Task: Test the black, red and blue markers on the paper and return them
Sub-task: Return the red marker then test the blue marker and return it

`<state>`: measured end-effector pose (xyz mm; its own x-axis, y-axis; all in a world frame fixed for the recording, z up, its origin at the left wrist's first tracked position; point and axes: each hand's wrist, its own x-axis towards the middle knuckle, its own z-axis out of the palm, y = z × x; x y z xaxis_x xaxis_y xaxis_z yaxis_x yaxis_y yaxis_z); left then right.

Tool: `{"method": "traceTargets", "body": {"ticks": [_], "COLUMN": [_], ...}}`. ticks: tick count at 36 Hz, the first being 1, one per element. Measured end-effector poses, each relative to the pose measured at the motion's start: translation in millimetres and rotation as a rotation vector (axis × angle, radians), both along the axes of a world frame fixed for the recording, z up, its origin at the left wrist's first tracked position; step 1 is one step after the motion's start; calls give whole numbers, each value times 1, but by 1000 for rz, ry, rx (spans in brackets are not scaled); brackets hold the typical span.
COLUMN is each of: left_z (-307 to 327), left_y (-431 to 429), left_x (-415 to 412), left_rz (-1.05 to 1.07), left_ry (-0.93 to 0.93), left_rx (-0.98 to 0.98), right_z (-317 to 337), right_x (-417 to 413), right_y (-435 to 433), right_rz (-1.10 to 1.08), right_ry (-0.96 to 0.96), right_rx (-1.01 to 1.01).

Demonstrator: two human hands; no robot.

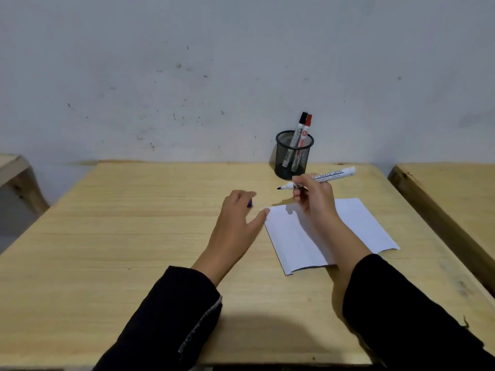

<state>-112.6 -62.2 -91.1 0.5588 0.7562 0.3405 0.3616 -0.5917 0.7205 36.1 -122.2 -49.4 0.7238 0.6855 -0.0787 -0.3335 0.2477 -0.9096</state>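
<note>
My right hand (314, 199) grips an uncapped white marker (330, 175), held nearly level above the paper's far edge with its dark tip pointing left. My left hand (238, 214) rests on the table left of the paper, fingers curled around a small blue cap (250, 203) that is mostly hidden; its thumb touches the paper's far left corner. The white paper (356, 226) lies flat, curled at its near edge. A black mesh pen cup (294, 156) stands at the back, with a black-capped marker (300, 128) and a red-capped marker (306, 129) upright in it.
The wooden table (134, 223) butts against a scuffed white wall. A second wooden table (455, 199) stands to the right across a narrow gap. Part of a wooden bench or chair (18, 172) shows at the far left.
</note>
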Motion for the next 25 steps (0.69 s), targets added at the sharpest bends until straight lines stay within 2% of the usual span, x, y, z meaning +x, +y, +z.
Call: {"method": "traceTargets", "body": {"ticks": [6, 8, 15, 21, 25], "left_z": [11, 13, 37, 61, 74], "left_y": [22, 26, 4, -14, -22], "left_x": [22, 27, 44, 57, 60], "left_rz": [23, 46, 96, -86, -193], "left_ry": [170, 153, -294, -598, -695], "left_rx": [-67, -67, -502, -881, -992], "right_z": [19, 23, 37, 45, 47], "right_x": [10, 12, 18, 17, 17], "right_y": [-17, -24, -44, -52, -55], "right_rz": [4, 2, -3, -20, -45], "right_ry": [-12, -17, -18, -21, -17], "right_rx": [47, 58, 106, 150, 162]}}
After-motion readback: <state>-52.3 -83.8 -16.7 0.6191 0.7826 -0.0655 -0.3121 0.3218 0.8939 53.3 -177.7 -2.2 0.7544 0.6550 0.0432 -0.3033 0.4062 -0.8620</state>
